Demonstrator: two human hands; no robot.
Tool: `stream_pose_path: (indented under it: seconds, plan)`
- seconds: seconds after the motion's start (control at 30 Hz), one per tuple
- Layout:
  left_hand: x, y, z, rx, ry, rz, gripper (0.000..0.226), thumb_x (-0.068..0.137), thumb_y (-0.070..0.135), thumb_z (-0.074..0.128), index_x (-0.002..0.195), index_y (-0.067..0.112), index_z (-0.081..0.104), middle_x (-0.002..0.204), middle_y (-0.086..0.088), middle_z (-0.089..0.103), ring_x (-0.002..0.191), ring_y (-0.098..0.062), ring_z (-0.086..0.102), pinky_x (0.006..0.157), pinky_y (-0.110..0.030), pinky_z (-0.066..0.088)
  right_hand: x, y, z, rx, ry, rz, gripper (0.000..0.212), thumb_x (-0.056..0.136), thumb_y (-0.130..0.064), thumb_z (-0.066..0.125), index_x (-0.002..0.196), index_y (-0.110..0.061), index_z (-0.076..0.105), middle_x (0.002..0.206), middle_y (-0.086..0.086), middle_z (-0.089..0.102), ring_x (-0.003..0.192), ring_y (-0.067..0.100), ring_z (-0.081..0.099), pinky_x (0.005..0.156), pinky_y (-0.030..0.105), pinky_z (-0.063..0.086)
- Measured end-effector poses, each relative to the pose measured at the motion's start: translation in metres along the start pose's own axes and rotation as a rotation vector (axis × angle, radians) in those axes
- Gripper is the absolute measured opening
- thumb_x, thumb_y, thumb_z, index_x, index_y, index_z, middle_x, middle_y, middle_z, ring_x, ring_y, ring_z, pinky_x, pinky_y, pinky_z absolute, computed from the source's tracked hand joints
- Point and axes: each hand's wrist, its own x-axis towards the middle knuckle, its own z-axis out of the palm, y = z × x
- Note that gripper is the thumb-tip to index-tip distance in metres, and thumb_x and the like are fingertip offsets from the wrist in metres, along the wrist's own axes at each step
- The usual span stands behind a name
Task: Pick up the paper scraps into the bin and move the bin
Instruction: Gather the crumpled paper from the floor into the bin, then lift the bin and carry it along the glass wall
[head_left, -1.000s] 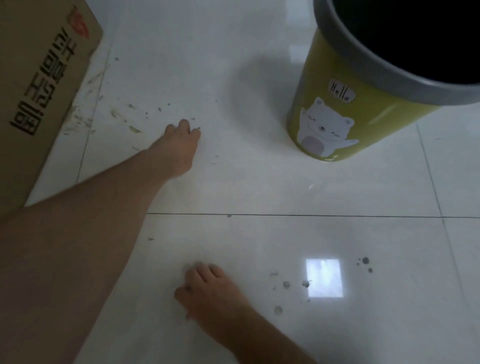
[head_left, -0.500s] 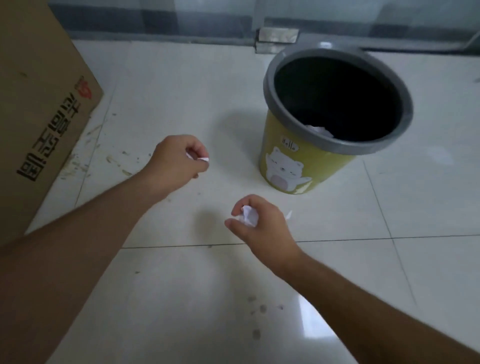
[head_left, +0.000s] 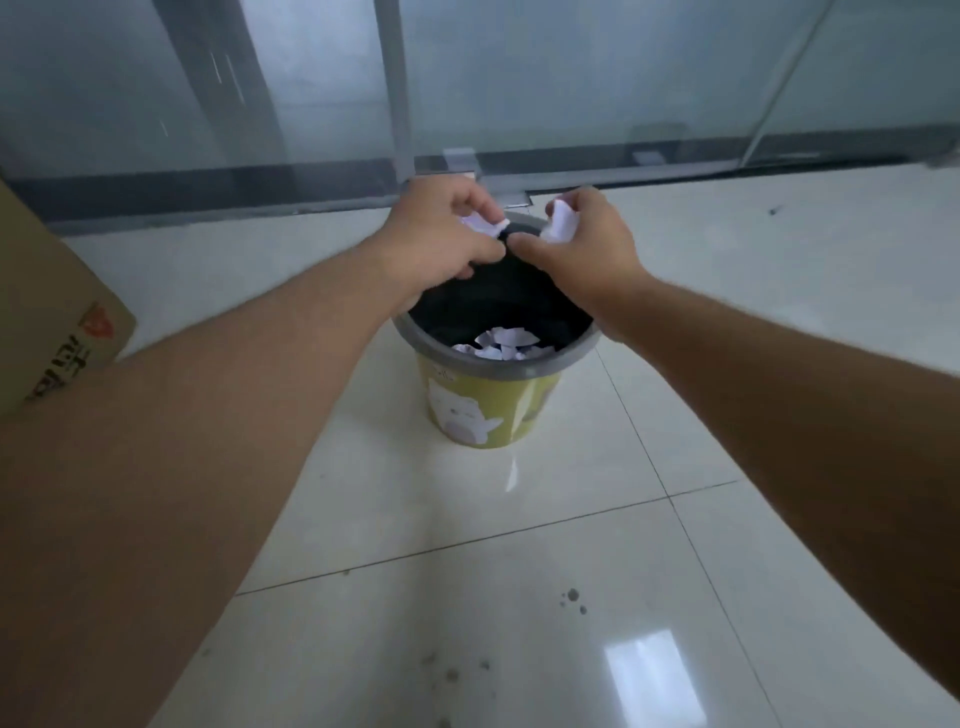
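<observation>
Head view shows both hands above the open mouth of the yellow bin (head_left: 491, 410), which stands on the tiled floor (head_left: 519, 597). The left hand (head_left: 441, 234) has its fingers curled around a white paper scrap (head_left: 485, 224), and the right hand (head_left: 587, 239) has its fingers closed around another crumpled scrap (head_left: 561, 223). More white scraps (head_left: 501, 343) lie inside the bin, and a cardboard box (head_left: 52, 322) sits at the left edge.

We see a cardboard box (head_left: 57, 332) with red and dark printing at the left edge of the pale tiled floor (head_left: 519, 597). Well to the right of the box, beyond the floor's far edge, stands a glass partition (head_left: 571, 78) on a dark base strip. Small dark specks (head_left: 571, 597), perhaps dirt, dot the tiles nearer us than the box.
</observation>
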Motion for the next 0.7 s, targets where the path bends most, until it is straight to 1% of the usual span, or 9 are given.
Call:
stream_pose_path:
  seconds: [0.07, 0.13, 0.2, 0.27, 0.33, 0.43, 0.5, 0.63, 0.7]
  plan:
    - [-0.001, -0.005, 0.007, 0.137, -0.144, -0.043, 0.060, 0.076, 0.001, 0.078, 0.130, 0.023, 0.062, 0.120, -0.004, 0.061, 0.092, -0.023, 0.070, 0.080, -0.039, 0.064, 0.009, 0.009, 0.000, -0.079, -0.102, 0.075, 0.091, 0.068, -0.056, 0.076, 0.145, -0.024, 0.038, 0.134, 0.008, 0.055, 0.123, 0.029, 0.052, 0.101, 0.043, 0.047]
    - [-0.003, -0.010, 0.005, 0.205, -0.177, -0.052, 0.071, 0.078, 0.003, 0.078, 0.141, 0.026, 0.054, 0.133, -0.001, 0.055, 0.101, -0.021, 0.067, 0.079, -0.037, 0.063, 0.008, 0.013, 0.003, -0.122, -0.134, 0.071, 0.100, 0.062, -0.062, 0.075, 0.148, -0.030, 0.033, 0.137, 0.010, 0.054, 0.124, 0.033, 0.051, 0.101, 0.050, 0.048]
    - [-0.006, -0.018, -0.001, 0.209, -0.107, -0.049, 0.064, 0.081, 0.011, 0.077, 0.139, 0.026, 0.055, 0.145, -0.003, 0.050, 0.111, -0.021, 0.061, 0.083, -0.038, 0.061, 0.002, 0.014, 0.007, -0.121, -0.118, 0.041, 0.096, 0.062, -0.062, 0.074, 0.145, -0.030, 0.038, 0.134, 0.006, 0.058, 0.122, 0.031, 0.054, 0.099, 0.050, 0.050]
    - [-0.011, -0.027, -0.010, 0.253, -0.009, -0.038, 0.059, 0.082, 0.022, 0.076, 0.137, 0.026, 0.057, 0.145, -0.004, 0.052, 0.122, -0.025, 0.058, 0.096, -0.042, 0.055, -0.005, 0.017, 0.010, -0.094, -0.086, 0.029, 0.089, 0.064, -0.060, 0.074, 0.142, -0.030, 0.043, 0.131, 0.004, 0.060, 0.121, 0.030, 0.055, 0.098, 0.051, 0.050]
    - [-0.017, -0.041, -0.020, 0.258, 0.076, -0.062, 0.063, 0.083, 0.031, 0.074, 0.142, 0.026, 0.052, 0.148, -0.006, 0.048, 0.130, -0.029, 0.052, 0.103, -0.045, 0.049, -0.008, 0.026, 0.009, -0.083, -0.018, 0.051, 0.086, 0.066, -0.059, 0.072, 0.142, -0.031, 0.042, 0.132, 0.006, 0.056, 0.122, 0.030, 0.052, 0.100, 0.052, 0.048]
    - [-0.028, -0.071, -0.042, 0.235, 0.151, -0.268, 0.073, 0.089, 0.045, 0.067, 0.151, 0.028, 0.034, 0.160, -0.008, 0.033, 0.140, -0.033, 0.042, 0.107, -0.050, 0.043, -0.004, 0.051, -0.002, -0.124, 0.094, 0.164, 0.083, 0.074, -0.053, 0.071, 0.146, -0.030, 0.037, 0.140, 0.011, 0.045, 0.129, 0.033, 0.042, 0.105, 0.053, 0.042]
    - [-0.033, -0.093, -0.058, 0.179, 0.175, -0.405, 0.076, 0.089, 0.053, 0.062, 0.153, 0.029, 0.028, 0.162, -0.007, 0.030, 0.140, -0.034, 0.042, 0.110, -0.053, 0.043, 0.002, 0.065, -0.009, -0.128, 0.127, 0.257, 0.081, 0.080, -0.047, 0.069, 0.149, -0.028, 0.033, 0.145, 0.014, 0.040, 0.132, 0.035, 0.040, 0.103, 0.052, 0.044]
    - [-0.031, -0.111, -0.067, 0.100, 0.215, -0.475, 0.075, 0.090, 0.056, 0.055, 0.154, 0.032, 0.025, 0.160, -0.007, 0.034, 0.130, -0.034, 0.050, 0.101, -0.049, 0.051, 0.010, 0.076, -0.010, -0.046, 0.080, 0.378, 0.080, 0.087, -0.041, 0.065, 0.153, -0.028, 0.023, 0.150, 0.014, 0.031, 0.124, 0.038, 0.048, 0.080, 0.043, 0.046]
    - [-0.025, -0.109, -0.059, 0.076, 0.203, -0.449, 0.071, 0.093, 0.054, 0.053, 0.155, 0.034, 0.023, 0.159, -0.006, 0.035, 0.125, -0.033, 0.055, 0.091, -0.045, 0.056, 0.014, 0.079, -0.005, -0.044, 0.050, 0.400, 0.081, 0.087, -0.041, 0.064, 0.154, -0.028, 0.020, 0.149, 0.015, 0.034, 0.113, 0.038, 0.056, 0.078, 0.044, 0.053]
